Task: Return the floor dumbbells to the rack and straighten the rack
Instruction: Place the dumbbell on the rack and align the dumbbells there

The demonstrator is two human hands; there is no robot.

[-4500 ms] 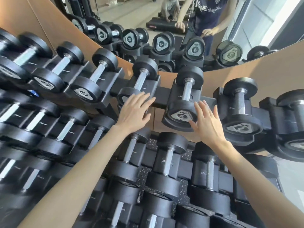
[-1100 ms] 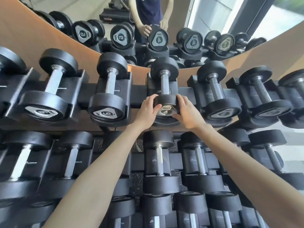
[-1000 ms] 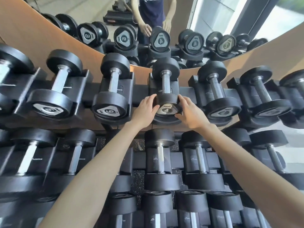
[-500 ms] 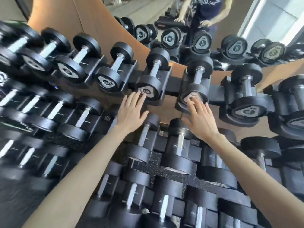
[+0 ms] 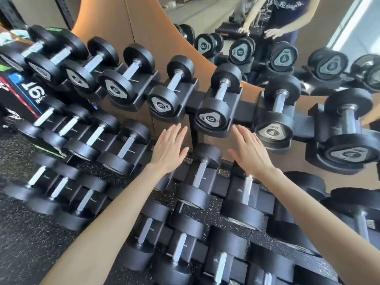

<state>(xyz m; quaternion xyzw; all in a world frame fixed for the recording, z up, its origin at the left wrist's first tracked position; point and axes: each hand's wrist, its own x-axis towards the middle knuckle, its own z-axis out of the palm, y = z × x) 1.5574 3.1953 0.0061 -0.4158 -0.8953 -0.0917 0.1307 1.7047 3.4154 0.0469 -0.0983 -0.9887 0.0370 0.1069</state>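
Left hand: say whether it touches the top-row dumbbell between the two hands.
Apart. In the head view, brown panel shows between the left hand and the dumbbell.

A warm tan wall panel [image 5: 144, 23] runs behind everything, its seams showing as thin vertical lines. Above it sits a large mirror [image 5: 205, 16], which reflects a pale floor and a bright strip of window [image 5: 347, 27] on the right; daylight comes from that side. The floor [image 5: 24, 243] is black rubber flecked with pale specks. A dark perforated steel upright [image 5: 65, 11] stands at top left.
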